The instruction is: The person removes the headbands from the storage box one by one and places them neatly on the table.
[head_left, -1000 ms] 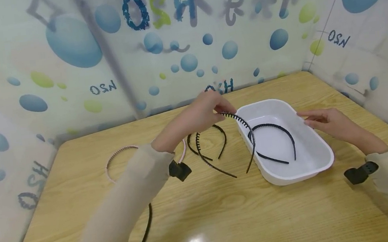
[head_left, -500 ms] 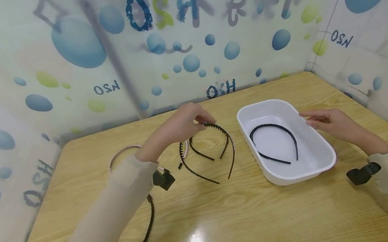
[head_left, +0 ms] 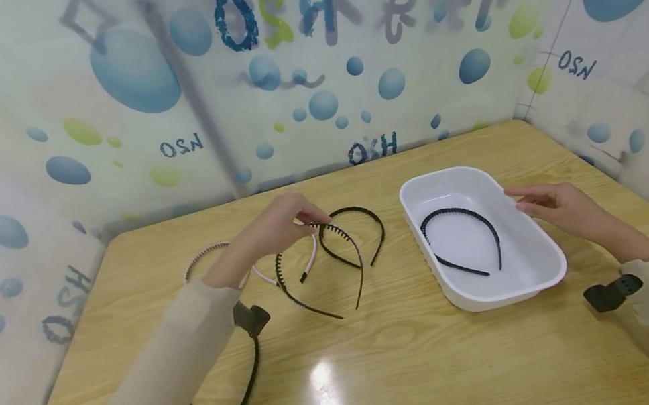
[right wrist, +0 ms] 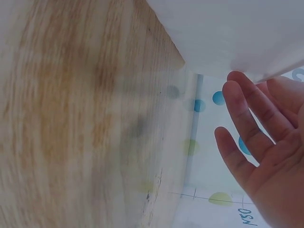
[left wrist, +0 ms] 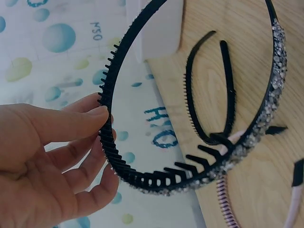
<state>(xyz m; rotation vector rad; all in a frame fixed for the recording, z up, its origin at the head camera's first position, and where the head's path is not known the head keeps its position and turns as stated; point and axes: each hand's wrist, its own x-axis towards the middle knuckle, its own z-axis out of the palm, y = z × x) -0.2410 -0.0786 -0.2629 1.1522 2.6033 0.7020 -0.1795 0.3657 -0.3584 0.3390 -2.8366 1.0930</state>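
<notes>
My left hand [head_left: 281, 224] pinches a black toothed headband [left wrist: 111, 147] between thumb and fingers, near the top of its arch. Silvery sparkling stones cover its outer side in the left wrist view. Its two ends hang down over the table in the head view. At the right, my right hand [head_left: 559, 207] rests its fingertips at the long rim of a white plastic basin [head_left: 542, 270]. Its fingers [right wrist: 251, 133] lie nearly straight by the basin's outer wall in the right wrist view. Another black headband [head_left: 465, 210] lies inside the basin.
Behind the held headband lies a black headband [head_left: 377, 223] on the wooden table [head_left: 431, 378]. Pink headbands [head_left: 314, 258] lie partly hidden by the left hand and arm. A further black headband [head_left: 252, 383] sits front left, under the sleeve. A patterned curtain [head_left: 303, 131] borders the table.
My left hand has moved left and slightly down with the sparkling headband, away from the basin to over the other headbands. The right hand has stayed at the basin's rim.
</notes>
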